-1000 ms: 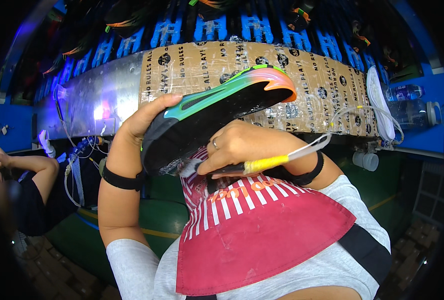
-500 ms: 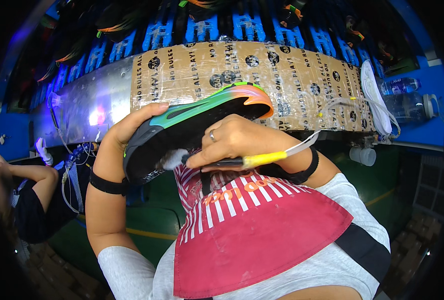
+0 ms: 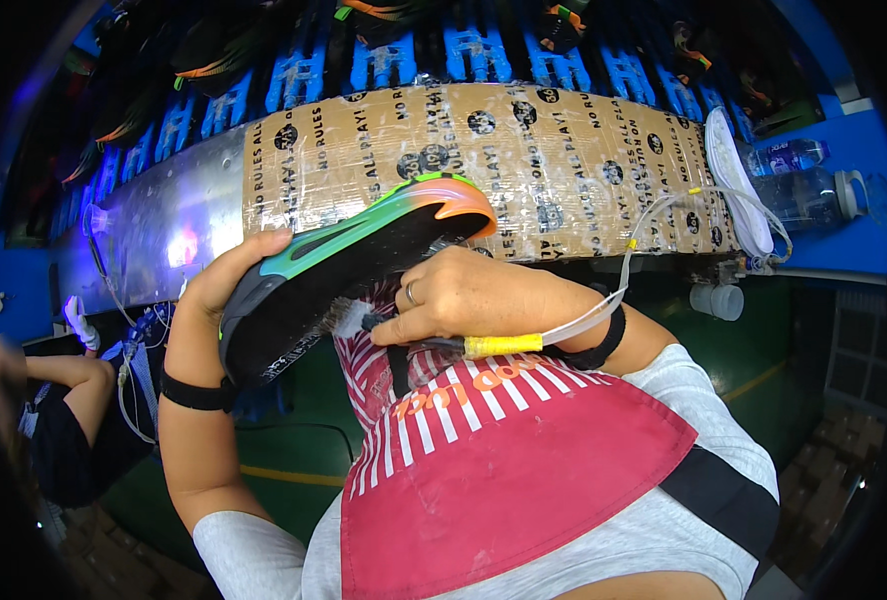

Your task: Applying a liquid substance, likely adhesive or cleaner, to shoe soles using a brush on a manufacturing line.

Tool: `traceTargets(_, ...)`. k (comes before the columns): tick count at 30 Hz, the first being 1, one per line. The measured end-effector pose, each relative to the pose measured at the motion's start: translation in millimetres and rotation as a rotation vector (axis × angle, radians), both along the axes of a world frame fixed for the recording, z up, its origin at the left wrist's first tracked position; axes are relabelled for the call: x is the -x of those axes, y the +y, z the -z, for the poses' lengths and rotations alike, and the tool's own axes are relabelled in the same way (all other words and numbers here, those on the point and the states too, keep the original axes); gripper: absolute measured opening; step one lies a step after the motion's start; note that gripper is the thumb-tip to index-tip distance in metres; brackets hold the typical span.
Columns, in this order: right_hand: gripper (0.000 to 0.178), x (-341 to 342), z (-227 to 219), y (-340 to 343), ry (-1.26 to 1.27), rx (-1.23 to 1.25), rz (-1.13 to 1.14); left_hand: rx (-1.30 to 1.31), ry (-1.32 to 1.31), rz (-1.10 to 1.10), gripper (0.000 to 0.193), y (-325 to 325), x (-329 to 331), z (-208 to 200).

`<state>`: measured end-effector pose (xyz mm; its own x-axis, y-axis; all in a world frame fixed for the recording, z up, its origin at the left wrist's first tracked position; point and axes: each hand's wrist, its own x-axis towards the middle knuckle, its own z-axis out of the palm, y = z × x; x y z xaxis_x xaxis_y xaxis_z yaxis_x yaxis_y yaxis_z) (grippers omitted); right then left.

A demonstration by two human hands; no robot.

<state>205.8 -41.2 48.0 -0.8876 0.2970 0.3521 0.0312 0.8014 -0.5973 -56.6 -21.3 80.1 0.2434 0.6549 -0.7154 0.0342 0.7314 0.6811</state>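
A shoe sole (image 3: 374, 225) is held tilted in front of me, its side wall running from black through green to orange and its black inner face turned toward me. My left hand (image 3: 232, 278) is closed round its left end, with some fingers hidden behind it. In my right hand (image 3: 469, 295) is a brush (image 3: 504, 346) with a dark handle and yellow tape, and a clear tube (image 3: 619, 285) runs from its end. Its pale bristles (image 3: 349, 318) are at the sole's lower edge; whether they touch cannot be told. That hand's fingers wrap round the handle.
A bench covered with taped cardboard (image 3: 354, 150) curves ahead, with a bare metal part (image 3: 199, 190) at left. Beyond are blue racks (image 3: 479, 55) holding shoes. Bottles (image 3: 799, 195) and a white oval piece (image 3: 734, 180) sit at right. Another person's arm (image 3: 69, 370) shows at left.
The sole and both hands have shifted left in the picture. The brush has moved from over the sole's inner face toward its lower edge. Both hands keep their hold.
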Motion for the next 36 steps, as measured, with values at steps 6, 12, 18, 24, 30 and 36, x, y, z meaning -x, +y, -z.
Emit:
traceTargets(6,0.030,-11,-1,0,0.066,-0.011,0.059,0.002,-0.180,-0.161,0.042,-12,6,2)
traceTargets(12,0.032,-7,1,-4,-0.118,-0.114,0.021,0.005,-0.138,-0.268,0.041,-22,6,-8)
traceTargets(18,0.023,-7,8,2,0.357,0.391,0.194,0.038,-0.430,-0.334,0.049,-40,-9,8)
traceTargets(24,0.020,-9,17,24,0.388,0.809,0.514,-0.018,-0.624,-0.398,0.060,-55,-33,42)
traceTargets(30,0.022,-17,13,37,0.469,0.491,0.771,-0.067,-0.750,-0.434,0.061,-60,-30,64)
traceTargets(36,0.023,-8,4,25,0.440,0.298,0.546,-0.267,-0.773,-0.536,0.065,-60,-22,73)
